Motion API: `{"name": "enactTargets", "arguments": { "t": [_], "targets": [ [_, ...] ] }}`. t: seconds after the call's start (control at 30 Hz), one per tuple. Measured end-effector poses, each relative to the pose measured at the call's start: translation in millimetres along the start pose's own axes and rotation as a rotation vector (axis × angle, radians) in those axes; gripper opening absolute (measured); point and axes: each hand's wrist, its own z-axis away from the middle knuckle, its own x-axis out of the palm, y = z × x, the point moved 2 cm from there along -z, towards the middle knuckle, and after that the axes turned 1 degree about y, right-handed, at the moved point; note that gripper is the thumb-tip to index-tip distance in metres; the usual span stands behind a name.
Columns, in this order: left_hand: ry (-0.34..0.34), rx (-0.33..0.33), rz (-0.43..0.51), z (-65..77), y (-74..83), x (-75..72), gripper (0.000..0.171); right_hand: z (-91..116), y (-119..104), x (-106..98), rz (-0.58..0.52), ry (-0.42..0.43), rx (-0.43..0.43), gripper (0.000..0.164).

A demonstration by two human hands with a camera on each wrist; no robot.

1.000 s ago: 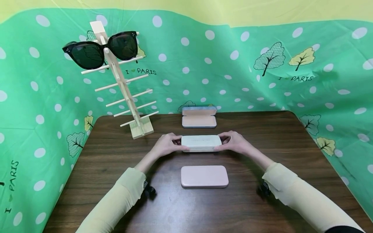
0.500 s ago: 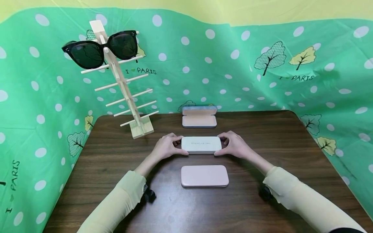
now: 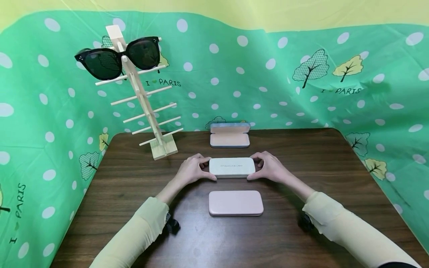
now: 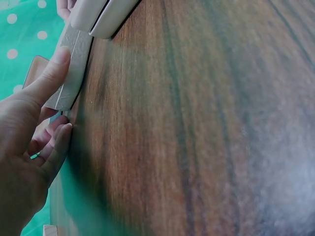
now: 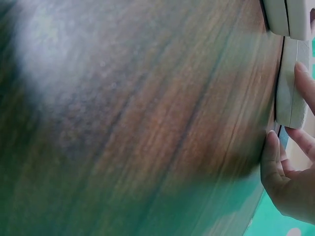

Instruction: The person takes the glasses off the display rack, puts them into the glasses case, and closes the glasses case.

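Note:
A closed white glasses case [image 3: 232, 166] with small lettering on its lid lies on the table in the head view. My left hand [image 3: 193, 169] holds its left end, thumb at the front corner and fingers at the back. At the opposite end my right hand [image 3: 269, 167] holds it the same way. Both wrist views show the white case between thumb and fingers, its lid seam visible. A closed pink glasses case [image 3: 236, 203] lies just nearer. Behind the white one, a blue glasses case [image 3: 229, 140] stands open, its pale lining showing.
A wooden glasses rack [image 3: 144, 100] stands at the table's back left, its pegs sticking out both ways. Black sunglasses [image 3: 120, 57] hang near its top. A green patterned cloth [image 3: 234, 74] backs the brown wooden table [image 3: 301, 149].
The white case's lid has come down level, so its lettering now shows. Both thumbs have moved slightly nearer to me along with its front edge. The other things stay put.

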Motion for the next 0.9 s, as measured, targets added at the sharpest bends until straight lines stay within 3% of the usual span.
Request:
{"name": "enactTargets", "arguments": {
  "t": [0.53, 0.8, 0.9],
  "targets": [
    [-0.040, 0.016, 0.043, 1.1, 2.9, -3.4, 0.084, 4, 1, 2, 0.034, 0.012, 0.004, 0.079],
    [-0.093, -0.050, 0.226, 3.7, -0.1, -8.2, 0.081, 7, -1, -2, 0.030, -0.018, 0.008, 0.087],
    [-0.098, -0.048, 0.260, 6.5, -0.6, -10.8, 0.077, 9, -2, -5, 0.021, -0.027, 0.001, 0.088]
  ]
}}
